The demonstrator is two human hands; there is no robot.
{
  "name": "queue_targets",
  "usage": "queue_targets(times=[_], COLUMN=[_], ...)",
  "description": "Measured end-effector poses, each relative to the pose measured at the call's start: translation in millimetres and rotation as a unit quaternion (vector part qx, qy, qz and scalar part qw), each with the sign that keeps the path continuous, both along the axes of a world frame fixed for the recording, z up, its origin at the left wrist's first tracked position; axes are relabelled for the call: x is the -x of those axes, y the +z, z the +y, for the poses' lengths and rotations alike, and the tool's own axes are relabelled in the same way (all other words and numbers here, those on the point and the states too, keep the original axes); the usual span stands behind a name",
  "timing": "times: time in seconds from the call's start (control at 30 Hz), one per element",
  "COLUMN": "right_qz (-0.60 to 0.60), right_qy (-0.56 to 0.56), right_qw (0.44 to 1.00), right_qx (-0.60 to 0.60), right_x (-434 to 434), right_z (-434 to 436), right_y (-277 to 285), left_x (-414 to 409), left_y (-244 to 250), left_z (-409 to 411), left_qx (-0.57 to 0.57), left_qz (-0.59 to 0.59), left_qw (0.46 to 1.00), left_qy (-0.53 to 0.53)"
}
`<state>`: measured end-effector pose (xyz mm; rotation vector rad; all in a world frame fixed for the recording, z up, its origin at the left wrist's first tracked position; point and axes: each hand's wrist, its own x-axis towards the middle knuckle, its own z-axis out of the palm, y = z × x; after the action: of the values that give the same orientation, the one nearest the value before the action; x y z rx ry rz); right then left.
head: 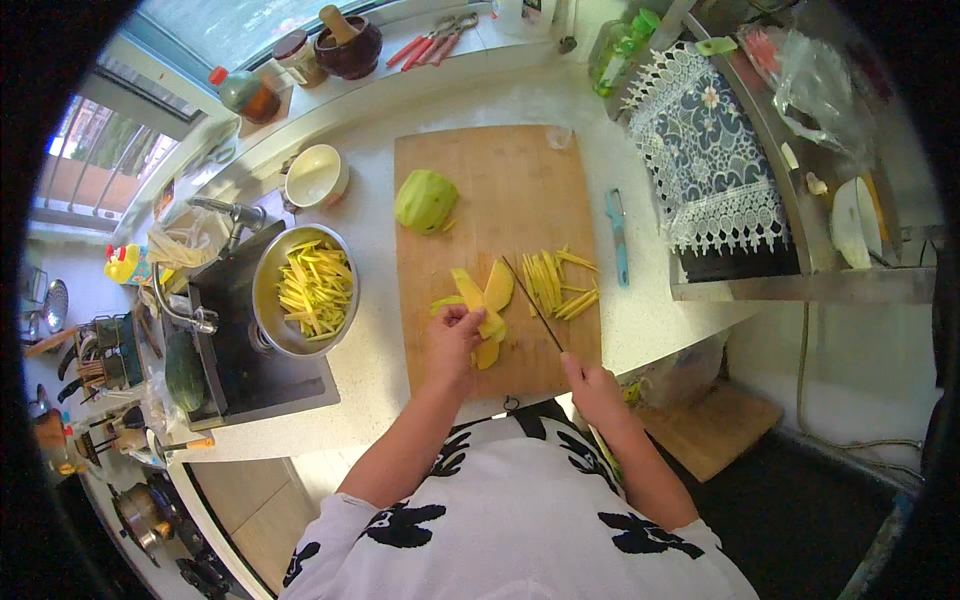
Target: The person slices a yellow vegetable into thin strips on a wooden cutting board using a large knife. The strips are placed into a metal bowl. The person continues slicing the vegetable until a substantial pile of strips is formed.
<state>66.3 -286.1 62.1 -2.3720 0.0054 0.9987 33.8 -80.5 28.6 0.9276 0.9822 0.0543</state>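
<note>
On the wooden cutting board (495, 187), my left hand (454, 341) pinches a yellow slice (491, 326) between thumb and fingers, over several other flat slices (499, 286). My right hand (596, 390) grips the handle of a knife (536, 307), whose thin blade points away from me and to the left. Cut yellow strips (544, 281) lie just right of the blade. A peeled green vegetable or fruit (426, 201) rests at the board's upper left. More strips (315, 289) fill part of a metal bowl (355, 300) left of the board.
The metal bowl overhangs the dark sink (277, 386), with a faucet (240, 216) beside it. A cream bowl (316, 175) stands behind. A blue-handled peeler (619, 236) lies right of the board, near a lace-covered object (709, 142). Bottles and a mortar (349, 49) line the windowsill.
</note>
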Motion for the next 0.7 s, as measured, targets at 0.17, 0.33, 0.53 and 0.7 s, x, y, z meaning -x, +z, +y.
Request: queue_targets(times=[0.17, 0.33, 0.53, 0.7], right_qz=[-0.087, -0.05, 0.024, 0.028], right_qy=[0.077, 0.154, 0.001, -0.033], right_qw=[0.993, 0.987, 0.997, 0.995], right_qx=[0.008, 0.021, -0.071, -0.091], right_x=[-4.1, -15.4, -13.5, -7.0], right_z=[13.4, 26.1, 14.6, 7.6], right_y=[4.8, 12.4, 0.8, 5.9], left_x=[12.4, 18.3, 6.2, -5.8], left_y=[2.0, 7.0, 6.3, -11.0], left_z=[29.6, 34.1, -0.4, -20.6], left_qx=[-0.013, -0.018, -0.034, -0.26], left_qz=[-0.024, -0.019, 0.022, 0.049], left_qw=[0.998, 0.998, 0.999, 0.95], left_qy=[0.052, 0.061, -0.031, -0.168])
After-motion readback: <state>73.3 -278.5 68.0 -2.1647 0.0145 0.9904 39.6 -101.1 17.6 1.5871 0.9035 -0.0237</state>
